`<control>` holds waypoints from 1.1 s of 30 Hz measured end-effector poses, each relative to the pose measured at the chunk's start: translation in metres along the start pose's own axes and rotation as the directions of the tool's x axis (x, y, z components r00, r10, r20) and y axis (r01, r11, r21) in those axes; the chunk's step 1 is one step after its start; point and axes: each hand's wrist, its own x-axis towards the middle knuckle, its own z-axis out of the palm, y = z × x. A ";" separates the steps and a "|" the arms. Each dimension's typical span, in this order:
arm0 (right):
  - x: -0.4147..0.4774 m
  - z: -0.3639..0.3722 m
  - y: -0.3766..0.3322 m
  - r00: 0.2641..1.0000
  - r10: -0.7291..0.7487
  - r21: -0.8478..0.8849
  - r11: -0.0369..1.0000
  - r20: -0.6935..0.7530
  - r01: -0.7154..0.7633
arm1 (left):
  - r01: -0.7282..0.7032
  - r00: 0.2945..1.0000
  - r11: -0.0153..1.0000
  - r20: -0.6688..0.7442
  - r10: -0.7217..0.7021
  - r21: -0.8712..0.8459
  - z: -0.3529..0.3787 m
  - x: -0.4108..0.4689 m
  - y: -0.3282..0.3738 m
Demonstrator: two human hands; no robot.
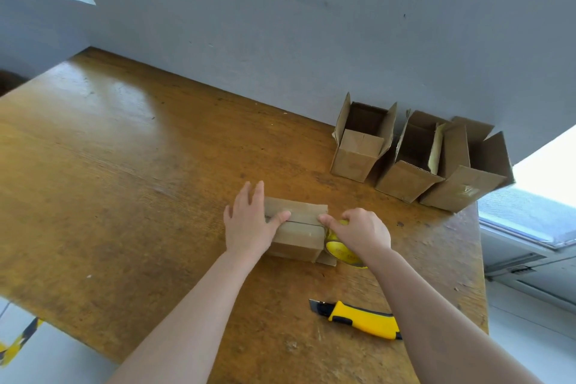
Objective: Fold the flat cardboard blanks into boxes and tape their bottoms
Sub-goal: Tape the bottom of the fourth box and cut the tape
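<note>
Head view. The box (297, 235) in work lies bottom-up near the middle of the surface (124, 165), with its flaps closed and the seam showing. Its left end is held down by the left hand (249, 223), fingers (244, 198) straight, thumb on the seam. At the right end, the right hand (363, 232) is curled round the yellow tape roll (339, 251). Judged: tape is being laid and is not yet cut. The knife (361, 318) lies near, untouched. Three finished boxes (358, 150) stand by the wall. No blanks are in view.

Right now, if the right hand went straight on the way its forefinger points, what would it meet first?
Probably the thumb of the left hand, which lies on the same cardboard box top, in line with it.
</note>
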 end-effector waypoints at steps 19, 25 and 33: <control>-0.029 0.023 -0.073 0.931 -0.069 0.499 0.857 0.357 -0.128 | -0.277 0.935 0.932 0.290 0.206 0.232 -0.035 0.036 -0.039; -0.041 0.027 -0.070 0.861 -0.181 0.743 0.608 0.474 -0.281 | -0.261 0.936 0.949 0.285 0.204 0.179 -0.022 0.044 -0.050; -0.035 0.034 -0.080 0.820 0.044 0.565 0.704 0.570 -0.430 | -0.357 0.890 0.919 0.360 0.280 0.167 -0.030 0.066 -0.059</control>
